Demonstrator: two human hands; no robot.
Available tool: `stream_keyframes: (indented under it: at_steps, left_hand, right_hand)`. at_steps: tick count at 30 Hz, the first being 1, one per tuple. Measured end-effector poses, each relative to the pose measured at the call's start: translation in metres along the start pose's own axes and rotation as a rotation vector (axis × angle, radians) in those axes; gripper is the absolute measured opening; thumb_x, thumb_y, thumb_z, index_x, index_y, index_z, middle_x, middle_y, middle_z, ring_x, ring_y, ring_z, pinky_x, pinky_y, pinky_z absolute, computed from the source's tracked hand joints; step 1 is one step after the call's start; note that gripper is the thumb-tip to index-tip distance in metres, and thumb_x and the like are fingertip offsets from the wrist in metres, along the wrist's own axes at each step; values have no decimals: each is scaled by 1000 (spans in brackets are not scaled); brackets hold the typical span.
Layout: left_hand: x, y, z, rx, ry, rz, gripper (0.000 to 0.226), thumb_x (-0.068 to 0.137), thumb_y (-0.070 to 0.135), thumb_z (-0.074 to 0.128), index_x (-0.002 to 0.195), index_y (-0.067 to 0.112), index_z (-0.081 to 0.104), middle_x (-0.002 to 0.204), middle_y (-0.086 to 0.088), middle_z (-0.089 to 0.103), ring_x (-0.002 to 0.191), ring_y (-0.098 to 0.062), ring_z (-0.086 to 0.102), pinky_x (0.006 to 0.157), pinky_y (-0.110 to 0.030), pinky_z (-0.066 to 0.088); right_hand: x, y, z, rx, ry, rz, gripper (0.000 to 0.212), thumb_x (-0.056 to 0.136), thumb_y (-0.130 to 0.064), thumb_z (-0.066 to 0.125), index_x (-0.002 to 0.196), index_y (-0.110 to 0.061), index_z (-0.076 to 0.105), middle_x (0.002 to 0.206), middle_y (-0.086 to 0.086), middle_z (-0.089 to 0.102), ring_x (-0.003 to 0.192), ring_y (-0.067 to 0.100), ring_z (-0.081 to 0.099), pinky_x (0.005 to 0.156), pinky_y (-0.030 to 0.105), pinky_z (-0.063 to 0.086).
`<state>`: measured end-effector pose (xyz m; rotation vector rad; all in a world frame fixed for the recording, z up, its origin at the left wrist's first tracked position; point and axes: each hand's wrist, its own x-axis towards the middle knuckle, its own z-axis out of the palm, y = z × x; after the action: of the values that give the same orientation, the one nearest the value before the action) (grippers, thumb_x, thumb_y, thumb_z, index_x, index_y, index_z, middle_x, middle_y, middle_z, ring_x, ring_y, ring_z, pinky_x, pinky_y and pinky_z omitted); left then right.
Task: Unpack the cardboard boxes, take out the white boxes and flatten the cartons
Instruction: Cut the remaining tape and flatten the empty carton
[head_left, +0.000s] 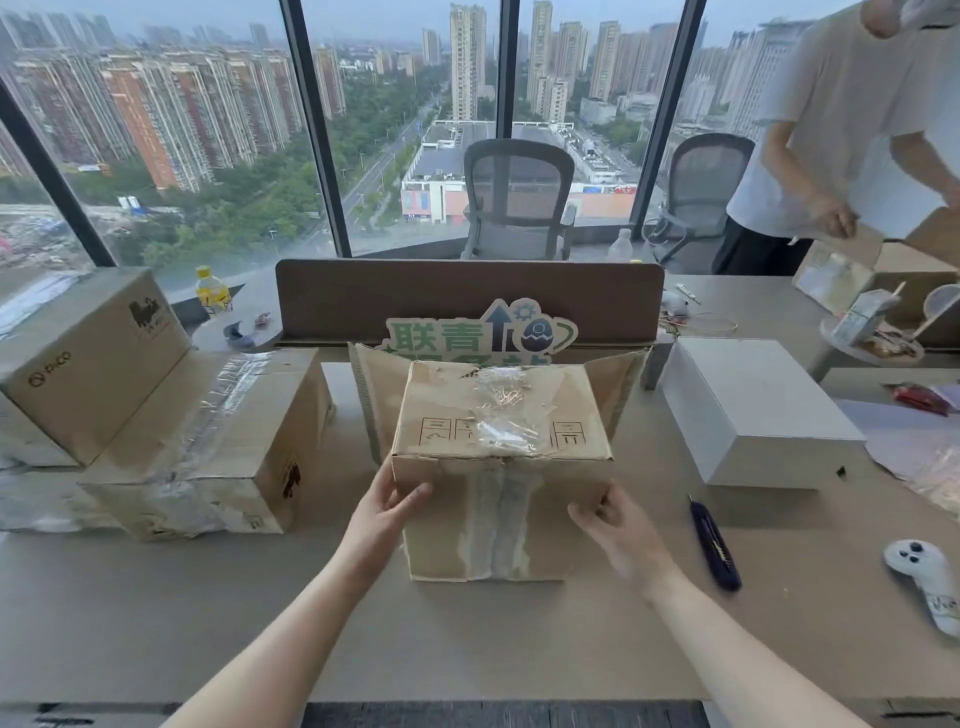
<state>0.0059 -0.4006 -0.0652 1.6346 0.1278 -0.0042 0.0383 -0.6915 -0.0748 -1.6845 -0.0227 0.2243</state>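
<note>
Carton (498, 467) stands between the hands: left hand (387, 501) grips its corner; right hand (613, 525), blurred, grip undeterminable.

Three cardboard boxes stand on the bench (519, 634): one near the middle (498, 467), one to its left (208, 447), one at far left (88, 358). One white box (753, 410) sits to the right. One dark utility knife (715, 543) and one white controller (924, 582) lie near right. Two bottles show: one yellow (212, 291), one clear (620, 246). Two mesh chairs stand beyond the bench, one in the middle (517, 200) and one to the right (698, 192).
</note>
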Motion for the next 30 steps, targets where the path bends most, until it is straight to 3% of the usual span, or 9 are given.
stream_keyframes:
  at_steps: [4,7,10,14,16,20,25,27,30]
  left_hand:
    - [5,-15,0,105,135,-55,54,84,58,58,134,41,54,120,13,69,120,-14,60,109,-48,42]
    - [5,3,1,272,233,-43,38,90,57,52,127,49,57,103,20,71,108,-15,64,96,-39,49]
    - [2,32,2,532,315,33,26,100,47,45,120,42,61,87,20,68,88,-12,62,72,-33,43]
    - [15,57,-3,727,373,-19,43,99,55,39,84,23,62,73,6,65,75,-20,60,64,-35,41]
    - [28,58,-5,773,339,-88,48,98,58,38,75,22,60,71,2,65,73,-24,63,65,-35,46]
    - [53,34,-5,833,274,-145,37,97,52,42,96,25,67,92,1,72,86,-25,65,76,-34,50]
    - [66,3,6,800,212,-207,33,92,47,54,118,28,61,110,7,68,102,-24,64,77,-33,45]
    - [73,-4,10,726,199,-218,40,87,46,60,124,31,56,114,11,67,104,-21,64,81,-33,47]
    - [82,-14,15,648,145,-271,69,79,43,66,142,31,40,126,10,63,113,-23,61,91,-32,48]
  right_hand:
    - [9,9,8,-88,80,9,26,96,-20,62,121,-28,61,112,-19,70,107,-8,61,92,15,45]
    - [9,-4,7,-228,189,-49,20,98,-30,58,117,-29,65,103,-21,70,100,-6,62,80,17,44]
    - [4,-25,5,-439,286,-125,23,96,-45,55,108,-29,67,92,-16,71,91,6,64,76,31,50]
    - [4,-57,6,-664,393,-206,29,97,-51,50,86,-27,62,77,-11,66,76,15,60,66,34,52]
    - [10,-64,8,-720,394,-171,31,98,-50,49,87,-26,65,78,-8,66,78,20,60,63,32,47]
    - [30,-53,14,-773,373,-47,34,100,-39,48,115,-17,69,110,5,72,103,30,62,80,34,49]
    - [56,-23,16,-765,285,120,50,98,-36,51,142,-15,50,138,6,58,126,30,52,100,36,42]
    - [67,-14,17,-741,259,152,59,95,-37,54,149,-16,41,145,6,52,132,29,48,104,37,40]
    - [79,-2,21,-687,189,208,71,93,-34,59,154,-14,28,151,8,44,137,28,42,108,36,36]
